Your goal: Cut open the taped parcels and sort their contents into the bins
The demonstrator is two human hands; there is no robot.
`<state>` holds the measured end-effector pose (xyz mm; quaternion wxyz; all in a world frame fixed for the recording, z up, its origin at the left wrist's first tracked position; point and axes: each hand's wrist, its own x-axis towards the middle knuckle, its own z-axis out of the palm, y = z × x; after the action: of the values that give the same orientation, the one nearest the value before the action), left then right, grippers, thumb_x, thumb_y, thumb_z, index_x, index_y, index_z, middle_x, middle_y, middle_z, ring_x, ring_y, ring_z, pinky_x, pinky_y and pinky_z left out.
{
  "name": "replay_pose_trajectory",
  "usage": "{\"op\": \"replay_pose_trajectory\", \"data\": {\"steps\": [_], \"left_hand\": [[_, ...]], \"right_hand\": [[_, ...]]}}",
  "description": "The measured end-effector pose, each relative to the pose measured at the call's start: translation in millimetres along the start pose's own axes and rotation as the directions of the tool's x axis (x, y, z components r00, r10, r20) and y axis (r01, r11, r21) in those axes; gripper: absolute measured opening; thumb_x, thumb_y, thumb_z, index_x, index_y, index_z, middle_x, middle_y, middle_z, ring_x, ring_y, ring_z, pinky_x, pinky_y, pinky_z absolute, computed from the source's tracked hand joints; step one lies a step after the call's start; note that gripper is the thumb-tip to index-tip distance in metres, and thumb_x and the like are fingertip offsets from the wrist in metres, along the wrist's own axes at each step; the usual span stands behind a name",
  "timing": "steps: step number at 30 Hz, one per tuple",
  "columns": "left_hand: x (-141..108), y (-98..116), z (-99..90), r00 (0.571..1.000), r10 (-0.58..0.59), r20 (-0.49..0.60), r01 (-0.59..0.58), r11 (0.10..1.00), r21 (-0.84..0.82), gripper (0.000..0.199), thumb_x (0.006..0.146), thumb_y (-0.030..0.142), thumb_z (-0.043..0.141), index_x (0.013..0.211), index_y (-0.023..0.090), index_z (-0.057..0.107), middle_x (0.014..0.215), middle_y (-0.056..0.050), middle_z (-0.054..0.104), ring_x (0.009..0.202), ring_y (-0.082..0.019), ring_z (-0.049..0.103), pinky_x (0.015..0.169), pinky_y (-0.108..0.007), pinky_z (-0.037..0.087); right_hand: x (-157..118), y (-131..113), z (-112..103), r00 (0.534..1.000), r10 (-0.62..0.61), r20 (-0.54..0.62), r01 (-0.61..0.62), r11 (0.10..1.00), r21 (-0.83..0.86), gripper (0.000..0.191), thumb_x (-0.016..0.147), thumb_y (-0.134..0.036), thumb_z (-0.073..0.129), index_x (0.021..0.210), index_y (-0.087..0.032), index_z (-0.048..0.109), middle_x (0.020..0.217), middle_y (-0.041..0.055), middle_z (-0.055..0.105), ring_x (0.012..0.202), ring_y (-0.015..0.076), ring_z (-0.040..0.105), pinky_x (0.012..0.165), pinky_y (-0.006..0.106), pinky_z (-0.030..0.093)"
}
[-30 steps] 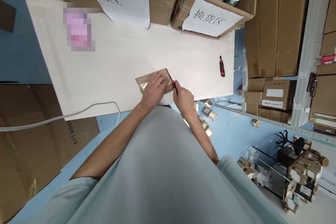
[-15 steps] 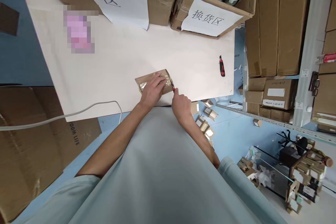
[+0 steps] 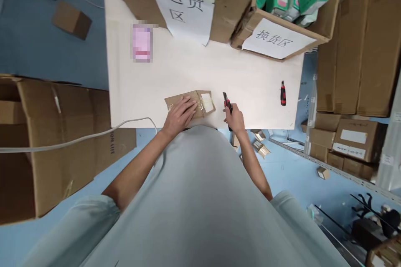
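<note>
A small brown cardboard parcel lies near the front edge of the white table, a white label on its right end flap. My left hand rests on top of the parcel, palm down, fingers stretched out. To the right of the parcel, apart from it, my right hand is wrapped round a red and black box cutter, its blade end pointing away from me. A second red and black cutter lies on the table farther right.
Two open cartons with paper signs, the left one and the right one, line the table's back. A blurred pink item lies at the left. A grey cable crosses the left front edge.
My right hand has drawn the cutter away from the parcel to the right. The parcel's right end flap with its label now shows. The whole view has shifted.
</note>
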<state>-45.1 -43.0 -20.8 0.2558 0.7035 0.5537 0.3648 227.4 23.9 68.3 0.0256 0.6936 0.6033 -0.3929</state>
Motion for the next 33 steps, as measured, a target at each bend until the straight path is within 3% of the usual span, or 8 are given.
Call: {"op": "replay_pose_trajectory", "data": {"steps": [5, 9, 12, 16, 23, 27, 29, 33], "left_hand": [[-36.8, -0.3, -28.2, 0.958, -0.184, -0.219, 0.208, 0.974, 0.095, 0.041, 0.108, 0.057, 0.067, 0.134, 0.029, 0.079, 0.137, -0.015, 0.08, 0.141, -0.037, 0.068, 0.122, -0.065, 0.053], [-49.9, 15.7, -43.9, 0.841, -0.378, -0.387, 0.429, 0.901, 0.054, 0.041, 0.103, 0.06, 0.073, 0.124, 0.026, 0.081, 0.128, -0.013, 0.082, 0.123, -0.034, 0.074, 0.111, -0.058, 0.061], [-48.3, 27.9, -46.9, 0.764, -0.493, -0.416, 0.517, 0.854, -0.063, 0.039, 0.104, 0.057, 0.073, 0.126, 0.024, 0.077, 0.127, -0.011, 0.082, 0.116, -0.028, 0.078, 0.103, -0.048, 0.067], [-35.4, 28.4, -33.1, 0.717, -0.601, -0.352, 0.55, 0.799, -0.244, 0.051, 0.101, 0.05, 0.076, 0.144, 0.026, 0.064, 0.134, -0.01, 0.08, 0.12, -0.025, 0.078, 0.102, -0.044, 0.069], [-1.5, -1.7, 19.0, 0.751, -0.65, -0.118, 0.58, 0.734, -0.352, 0.036, 0.1, 0.039, 0.072, 0.133, 0.024, 0.075, 0.135, -0.011, 0.078, 0.115, -0.026, 0.08, 0.088, -0.038, 0.071], [3.9, -15.1, 28.6, 0.77, -0.633, -0.083, 0.569, 0.739, -0.36, 0.037, 0.099, 0.035, 0.073, 0.134, 0.024, 0.077, 0.134, -0.011, 0.076, 0.111, -0.026, 0.08, 0.088, -0.038, 0.071], [1.9, -18.5, 28.6, 0.771, -0.633, -0.067, 0.564, 0.729, -0.387, 0.037, 0.098, 0.035, 0.074, 0.133, 0.024, 0.078, 0.136, -0.011, 0.075, 0.112, -0.026, 0.08, 0.089, -0.038, 0.071], [-4.5, -19.9, 30.1, 0.76, -0.647, -0.068, 0.555, 0.699, -0.45, 0.039, 0.094, 0.036, 0.076, 0.131, 0.022, 0.078, 0.135, -0.012, 0.076, 0.113, -0.027, 0.08, 0.092, -0.041, 0.071]], "right_hand": [[62.6, 16.9, 53.7, 0.995, 0.032, 0.095, -0.05, 0.98, 0.195, 0.012, 0.117, -0.034, 0.047, 0.117, -0.023, 0.052, 0.065, -0.0037, 0.072, 0.069, 0.0227, 0.08, 0.074, 0.03, 0.059], [66.2, 6.6, 84.0, 0.983, -0.019, 0.184, -0.057, 0.917, 0.395, 0.018, 0.116, -0.044, 0.05, 0.112, -0.027, 0.047, 0.065, -0.0066, 0.07, 0.06, 0.0194, 0.077, 0.066, 0.028, 0.059], [57.7, 0.5, 89.9, 0.977, -0.077, 0.201, -0.029, 0.877, 0.48, 0.027, 0.115, -0.054, 0.052, 0.114, -0.027, 0.047, 0.063, -0.0067, 0.071, 0.058, 0.0189, 0.074, 0.06, 0.027, 0.057], [45.0, 6.3, 70.4, 0.992, -0.087, 0.093, 0.039, 0.901, 0.431, 0.03, 0.113, -0.056, 0.049, 0.119, -0.027, 0.048, 0.061, -0.007, 0.071, 0.059, 0.0202, 0.075, 0.06, 0.026, 0.056], [33.4, 30.8, 18.3, 0.995, -0.052, -0.079, 0.067, 0.976, 0.208, 0.035, 0.113, -0.054, 0.042, 0.126, -0.024, 0.054, 0.069, -0.0023, 0.075, 0.067, 0.0241, 0.079, 0.073, 0.033, 0.059], [26.6, 22.5, 2.2, 0.978, -0.154, -0.142, 0.144, 0.986, -0.082, 0.041, 0.115, -0.045, 0.037, 0.137, -0.019, 0.06, 0.102, 0.0114, 0.085, 0.089, 0.0298, 0.082, 0.087, 0.039, 0.06], [22.8, 6.3, -4.6, 0.951, -0.296, -0.089, 0.27, 0.935, -0.23, 0.044, 0.116, -0.044, 0.037, 0.144, -0.021, 0.062, 0.125, 0.0147, 0.084, 0.108, 0.0329, 0.08, 0.092, 0.04, 0.058], [22.5, -42.9, -12.8, 0.838, -0.457, 0.299, 0.545, 0.735, -0.403, 0.045, 0.12, -0.045, 0.039, 0.153, -0.029, 0.065, 0.138, 0.0099, 0.081, 0.12, 0.0329, 0.077, 0.09, 0.035, 0.054]]}}
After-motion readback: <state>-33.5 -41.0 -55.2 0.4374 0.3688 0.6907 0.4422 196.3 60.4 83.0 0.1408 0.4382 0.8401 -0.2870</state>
